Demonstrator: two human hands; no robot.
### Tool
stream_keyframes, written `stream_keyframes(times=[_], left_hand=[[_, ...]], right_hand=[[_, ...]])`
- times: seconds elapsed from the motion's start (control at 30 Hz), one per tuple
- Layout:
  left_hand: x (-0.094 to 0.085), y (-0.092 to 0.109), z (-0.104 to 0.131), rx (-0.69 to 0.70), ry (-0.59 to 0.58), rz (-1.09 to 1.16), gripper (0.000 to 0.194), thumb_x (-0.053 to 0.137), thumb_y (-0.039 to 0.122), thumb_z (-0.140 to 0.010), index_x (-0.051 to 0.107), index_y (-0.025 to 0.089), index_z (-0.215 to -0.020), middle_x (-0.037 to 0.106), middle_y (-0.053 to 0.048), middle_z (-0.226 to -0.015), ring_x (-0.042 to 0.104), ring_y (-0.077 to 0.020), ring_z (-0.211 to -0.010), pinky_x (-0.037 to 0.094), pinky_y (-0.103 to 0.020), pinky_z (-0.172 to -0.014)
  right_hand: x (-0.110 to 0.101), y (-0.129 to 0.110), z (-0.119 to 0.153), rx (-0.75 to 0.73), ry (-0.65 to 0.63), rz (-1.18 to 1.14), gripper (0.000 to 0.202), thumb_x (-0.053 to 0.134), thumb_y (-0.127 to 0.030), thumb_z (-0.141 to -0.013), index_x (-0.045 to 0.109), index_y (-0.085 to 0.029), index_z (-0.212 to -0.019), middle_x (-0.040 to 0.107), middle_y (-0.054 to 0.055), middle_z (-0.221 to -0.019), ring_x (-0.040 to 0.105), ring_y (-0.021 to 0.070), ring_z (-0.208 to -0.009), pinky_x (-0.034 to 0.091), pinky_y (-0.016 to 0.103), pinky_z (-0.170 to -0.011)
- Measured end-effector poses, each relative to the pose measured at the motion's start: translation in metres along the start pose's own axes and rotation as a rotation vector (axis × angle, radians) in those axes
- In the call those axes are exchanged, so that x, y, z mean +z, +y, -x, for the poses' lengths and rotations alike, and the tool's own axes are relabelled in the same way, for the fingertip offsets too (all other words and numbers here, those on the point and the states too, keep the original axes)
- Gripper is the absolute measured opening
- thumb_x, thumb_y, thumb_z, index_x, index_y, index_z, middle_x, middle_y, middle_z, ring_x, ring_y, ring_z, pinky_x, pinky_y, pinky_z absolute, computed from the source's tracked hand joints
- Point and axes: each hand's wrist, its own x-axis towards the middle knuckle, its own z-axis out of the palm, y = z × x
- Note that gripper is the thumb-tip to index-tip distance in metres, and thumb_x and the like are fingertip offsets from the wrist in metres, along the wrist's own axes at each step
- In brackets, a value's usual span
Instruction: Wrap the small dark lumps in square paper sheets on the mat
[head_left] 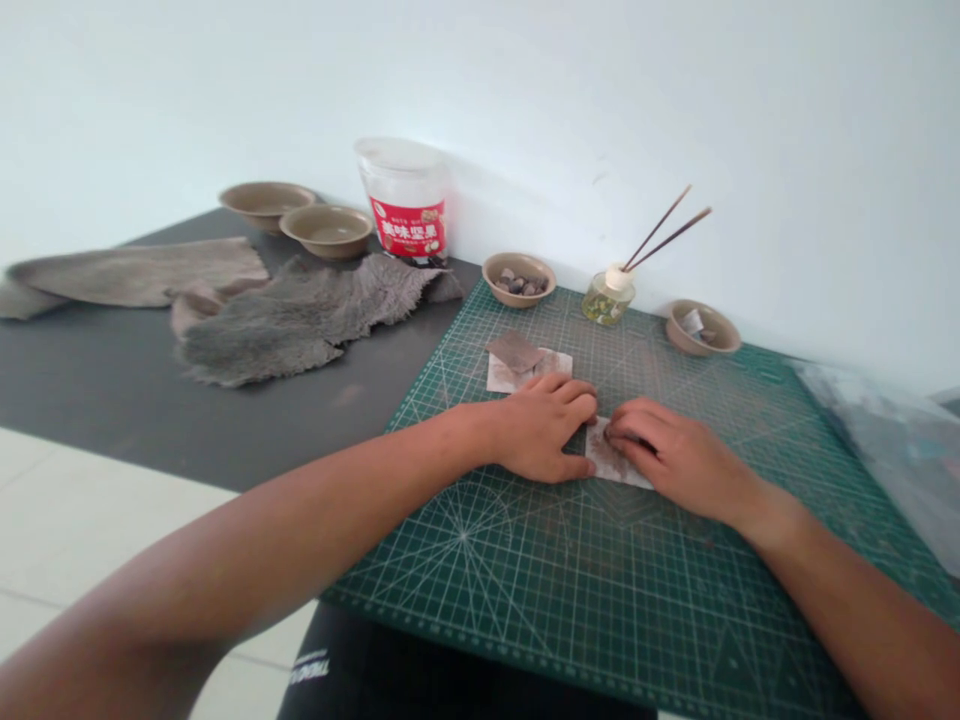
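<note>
A small white sheet [616, 468] with brown smudges lies on the green cutting mat [517, 560]. My left hand [551, 425] rests at its left edge, fingers apart, thumb on the sheet's side, holding nothing. Over the right part of the sheet, my right hand [675, 450] is closed with fingertips pressed down on it; what it pinches is too small to make out. Just behind my left hand lies another smudged white sheet [499, 376] with a brown flat piece [514, 351] on top.
Along the wall stand a bowl of stones [519, 292], a reed diffuser [607, 298] and a bowl with small packets [702, 345]. To the left are a plastic tub [405, 205], two bowls [326, 245] and grey-brown cloths [277, 320]. Clear plastic [885, 430] lies right.
</note>
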Motion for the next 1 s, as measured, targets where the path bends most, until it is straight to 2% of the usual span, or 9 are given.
stream_keyframes(times=[0.07, 0.17, 0.23, 0.4, 0.47, 0.6, 0.77, 0.93, 1.0], left_hand=[[0.0009, -0.0004, -0.0001, -0.004, 0.006, -0.002, 0.051, 0.058, 0.056, -0.088, 0.05, 0.018, -0.121, 0.04, -0.014, -0.151, 0.032, -0.0332, -0.141, 0.026, -0.047, -0.116], [0.0016, 0.0, -0.0002, 0.001, 0.0, -0.004, 0.051, 0.058, 0.057, -0.088, 0.05, 0.017, -0.12, 0.04, -0.014, -0.151, 0.032, -0.0331, -0.141, 0.026, -0.046, -0.116], [0.0017, 0.0007, -0.0005, 0.002, -0.003, -0.007, 0.053, 0.056, 0.057, -0.088, 0.049, 0.017, -0.121, 0.04, -0.015, -0.151, 0.032, -0.0334, -0.141, 0.026, -0.046, -0.116], [0.0011, 0.002, -0.0015, -0.017, -0.006, -0.008, 0.052, 0.056, 0.056, -0.088, 0.049, 0.017, -0.122, 0.039, -0.014, -0.152, 0.03, -0.0334, -0.141, 0.026, -0.047, -0.116], [0.0002, 0.0022, -0.0016, -0.02, -0.014, -0.002, 0.051, 0.056, 0.056, -0.088, 0.049, 0.017, -0.12, 0.039, -0.014, -0.152, 0.032, -0.0335, -0.14, 0.027, -0.047, -0.116], [-0.0015, 0.0024, -0.0014, -0.01, -0.033, 0.01, 0.053, 0.056, 0.057, -0.088, 0.049, 0.017, -0.121, 0.039, -0.014, -0.151, 0.034, -0.0343, -0.138, 0.03, -0.049, -0.113], [-0.0026, 0.0028, -0.0013, -0.019, -0.026, 0.002, 0.05, 0.056, 0.055, -0.089, 0.049, 0.018, -0.121, 0.039, -0.013, -0.151, 0.033, -0.0335, -0.139, 0.028, -0.049, -0.114], [-0.002, 0.002, -0.0011, -0.009, -0.034, 0.006, 0.052, 0.056, 0.057, -0.088, 0.049, 0.018, -0.122, 0.039, -0.013, -0.151, 0.034, -0.0334, -0.139, 0.029, -0.049, -0.114], [-0.0008, 0.0012, -0.0012, -0.002, -0.025, 0.004, 0.054, 0.056, 0.057, -0.089, 0.048, 0.017, -0.124, 0.039, -0.014, -0.151, 0.032, -0.0336, -0.14, 0.027, -0.048, -0.115]], right_hand=[[-0.0034, 0.003, 0.0001, 0.042, 0.018, 0.037, 0.011, 0.051, -0.025, -0.098, 0.061, -0.023, -0.097, 0.064, 0.004, -0.104, 0.063, 0.0205, -0.093, 0.05, 0.038, -0.085], [-0.0071, 0.0021, 0.0038, -0.012, -0.104, -0.011, 0.011, 0.051, -0.025, -0.098, 0.062, -0.024, -0.093, 0.065, 0.004, -0.101, 0.063, 0.0194, -0.091, 0.051, 0.035, -0.082], [-0.0047, -0.0011, 0.0037, -0.06, -0.141, -0.054, 0.013, 0.05, -0.025, -0.098, 0.062, -0.024, -0.093, 0.065, 0.003, -0.103, 0.064, 0.0185, -0.091, 0.051, 0.034, -0.081], [0.001, 0.003, -0.0047, 0.03, 0.053, 0.038, 0.01, 0.052, -0.025, -0.097, 0.062, -0.023, -0.096, 0.065, 0.004, -0.103, 0.064, 0.0206, -0.092, 0.05, 0.037, -0.084], [-0.0014, 0.0056, -0.004, 0.029, 0.029, 0.045, 0.009, 0.054, -0.024, -0.096, 0.062, -0.023, -0.095, 0.065, 0.003, -0.101, 0.064, 0.0206, -0.091, 0.05, 0.037, -0.083], [-0.0013, 0.0004, 0.0009, -0.07, -0.124, -0.047, 0.013, 0.05, -0.025, -0.099, 0.062, -0.025, -0.096, 0.065, 0.002, -0.106, 0.063, 0.0184, -0.095, 0.05, 0.034, -0.084], [0.0003, 0.0016, -0.0013, 0.02, 0.015, 0.041, 0.011, 0.05, -0.027, -0.099, 0.061, -0.024, -0.099, 0.064, 0.004, -0.105, 0.063, 0.0202, -0.094, 0.05, 0.038, -0.086], [0.0002, -0.0011, 0.0006, -0.091, -0.11, -0.03, 0.014, 0.049, -0.025, -0.099, 0.063, -0.025, -0.097, 0.065, 0.003, -0.106, 0.064, 0.0187, -0.095, 0.051, 0.034, -0.084], [0.0028, -0.0022, 0.0, -0.074, -0.066, -0.016, 0.015, 0.048, -0.025, -0.1, 0.063, -0.025, -0.1, 0.065, 0.004, -0.11, 0.064, 0.0191, -0.095, 0.051, 0.035, -0.085]])
